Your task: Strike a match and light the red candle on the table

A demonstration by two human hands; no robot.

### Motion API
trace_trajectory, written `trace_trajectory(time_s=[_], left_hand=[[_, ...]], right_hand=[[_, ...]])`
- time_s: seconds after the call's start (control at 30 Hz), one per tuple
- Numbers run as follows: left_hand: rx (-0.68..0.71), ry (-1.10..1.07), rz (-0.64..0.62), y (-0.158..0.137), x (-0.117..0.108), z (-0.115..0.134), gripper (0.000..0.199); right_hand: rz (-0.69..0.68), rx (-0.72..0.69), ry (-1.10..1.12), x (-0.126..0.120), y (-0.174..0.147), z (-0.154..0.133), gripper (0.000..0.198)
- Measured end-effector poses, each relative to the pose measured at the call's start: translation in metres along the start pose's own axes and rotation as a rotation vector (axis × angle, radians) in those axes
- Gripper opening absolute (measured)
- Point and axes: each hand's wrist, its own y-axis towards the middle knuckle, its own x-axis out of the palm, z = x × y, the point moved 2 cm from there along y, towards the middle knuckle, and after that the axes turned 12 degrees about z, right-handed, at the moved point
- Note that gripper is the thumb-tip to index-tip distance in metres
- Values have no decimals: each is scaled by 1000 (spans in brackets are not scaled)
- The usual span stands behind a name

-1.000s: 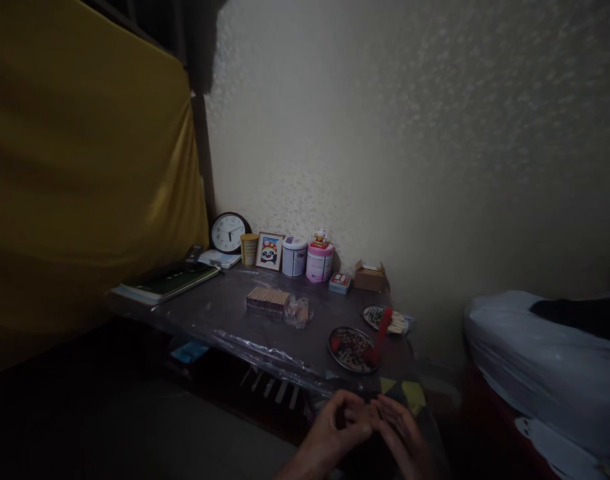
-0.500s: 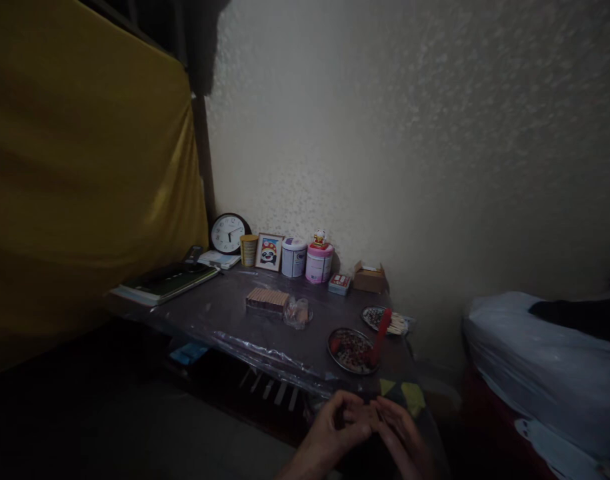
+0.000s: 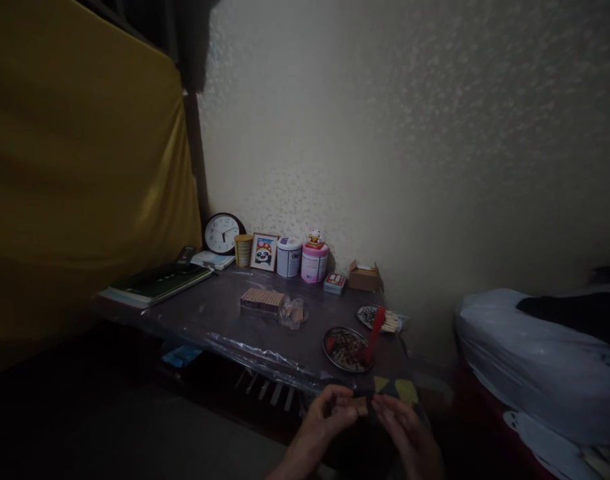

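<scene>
At the table's front edge, my left hand (image 3: 327, 420) pinches a small flat brown piece (image 3: 361, 405), like a little box, between thumb and fingers. My right hand (image 3: 403, 427) is beside it, fingers bent, with the fingertips at the piece's right end. Whether those fingertips grip it is too dark to make out. Just beyond my hands lies a round metal plate (image 3: 335, 363) of small dark and pale bits, with a red-handled tool (image 3: 377, 330) resting on it. A second plate (image 3: 361, 319), bearing small bits and pale sticks (image 3: 393, 323), sits behind it.
On the table (image 3: 199, 317) are a row of small brown blocks (image 3: 262, 299), a plastic-wrapped bundle (image 3: 292, 312) and books (image 3: 159, 285). Along the wall stand a clock (image 3: 223, 233), a picture frame (image 3: 263, 252), tins (image 3: 314, 264) and a cardboard box (image 3: 365, 277). A yellow curtain (image 3: 95, 160) hangs left.
The view has shifted slightly, so the table things sit a little further left. My right fingers have drawn slightly apart from my left ones, and more of the brown piece shows.
</scene>
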Motion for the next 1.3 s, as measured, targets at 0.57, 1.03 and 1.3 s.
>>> trace_trajectory(time_s=[0.57,1.03,1.3], left_hand=[[-169,-12,64,5,-2,-14,31],[-189,-47,64,8,0,-17,30],[-216,-135,96,19,1,-27,35]], right_hand=[[76,177,288,-10,3,11,34],[135,125,272,-5,3,9,38],[96,-66,94,-5,3,4,35]])
